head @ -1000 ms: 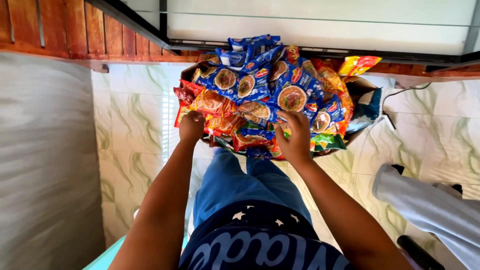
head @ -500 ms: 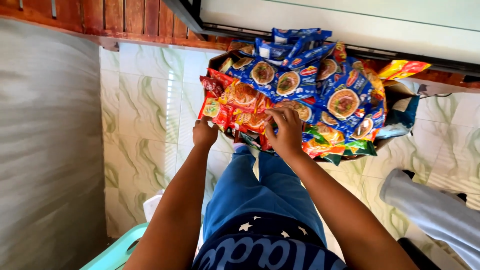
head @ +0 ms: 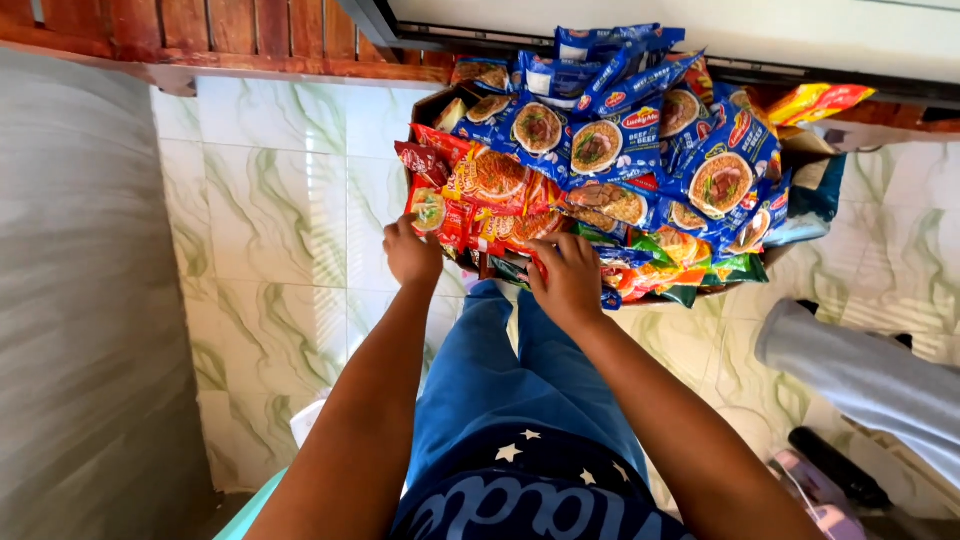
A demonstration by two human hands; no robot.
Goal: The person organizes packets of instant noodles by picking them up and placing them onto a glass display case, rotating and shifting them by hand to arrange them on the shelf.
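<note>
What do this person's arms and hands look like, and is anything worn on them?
Both arms are bare from upper arm to fingertips: no sleeves reach them, and no gloves, watch or rings show. The left hand and right hand are uncovered. Below them are a dark star-printed top and blue trousers.

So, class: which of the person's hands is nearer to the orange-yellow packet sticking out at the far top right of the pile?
The right hand. It grips the pile's near edge, below and left of the orange-yellow packet. The left hand is further left, at the red packets.

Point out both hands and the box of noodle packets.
left hand (head: 412,255), head view, back of the hand.
right hand (head: 568,280), head view, back of the hand.
box of noodle packets (head: 428,103), head view, cardboard left wall.
</note>
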